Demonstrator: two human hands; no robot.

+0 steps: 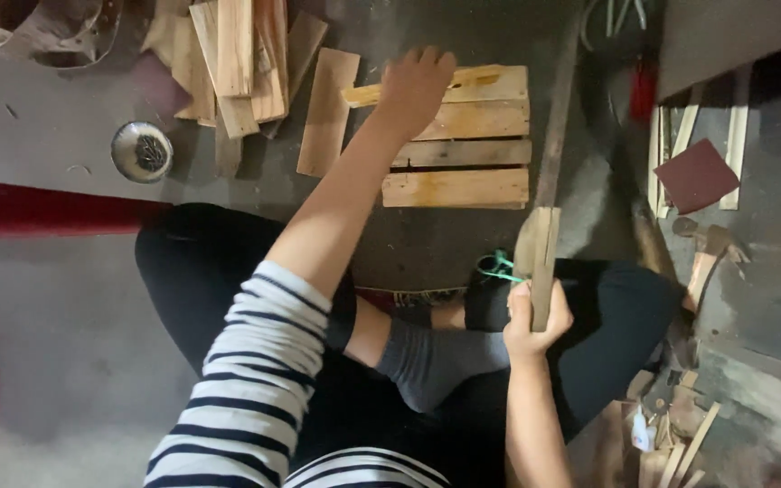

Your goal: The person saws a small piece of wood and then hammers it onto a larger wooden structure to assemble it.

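Note:
I sit cross-legged on the floor. My left hand (413,86) reaches forward and is closed on a thin pale wood strip (365,93) lying across the top of a small slatted wooden panel (458,185). Close to my knee, my right hand (535,321) grips the lower end of a long dark narrow tool (553,172). The tool points away from me along the panel's right edge and is wider just above my fist. A bit of green cord (497,267) lies beside that hand.
A loose plank (327,113) and a pile of planks (237,63) lie left of the panel, with a metal bowl (142,152) further left. A dark red sandpaper sheet (696,174) and thin strips (734,136) lie right. Wood scraps (671,434) sit by my right knee.

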